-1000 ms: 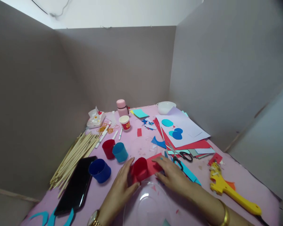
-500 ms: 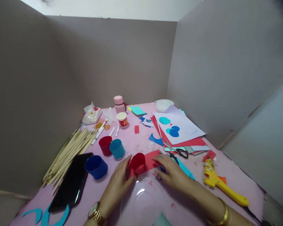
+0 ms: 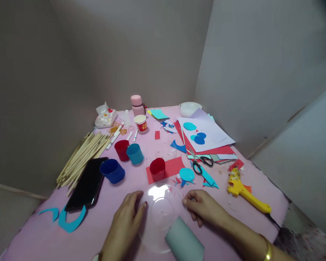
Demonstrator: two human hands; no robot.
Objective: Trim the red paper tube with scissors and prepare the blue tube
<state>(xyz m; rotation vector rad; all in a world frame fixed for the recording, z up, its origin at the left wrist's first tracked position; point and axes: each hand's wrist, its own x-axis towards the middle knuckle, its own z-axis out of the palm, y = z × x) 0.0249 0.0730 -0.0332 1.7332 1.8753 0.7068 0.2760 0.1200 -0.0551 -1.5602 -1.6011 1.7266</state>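
A clear round plastic plate (image 3: 154,235) lies on the table in front of me. My left hand (image 3: 126,219) is at its left rim, thumb over the edge and fingers bent beside it. At the opposite rim, my right hand (image 3: 206,206) has its fingers curled, with thumb and forefinger pinched at the edge. A grey-green paper roll (image 3: 184,241) lies tilted over the plate's near right part. Just beyond the plate, a red paper ring (image 3: 157,169) stands on a red paper strip (image 3: 176,166). A light blue paper disc (image 3: 187,174) lies among small scraps.
Blue (image 3: 112,171), red (image 3: 121,150) and teal (image 3: 135,154) rings stand left, near a phone (image 3: 87,185) and wooden sticks (image 3: 84,156). To the right are scissors (image 3: 198,159), paper sheets (image 3: 206,127) and a yellow glue gun (image 3: 247,194) with a cord. A flask (image 3: 137,106) stands behind.
Both hands have left the red ring and red strip and come back toward me to the plate's sides. The light blue disc now shows uncovered. My view has tilted down.
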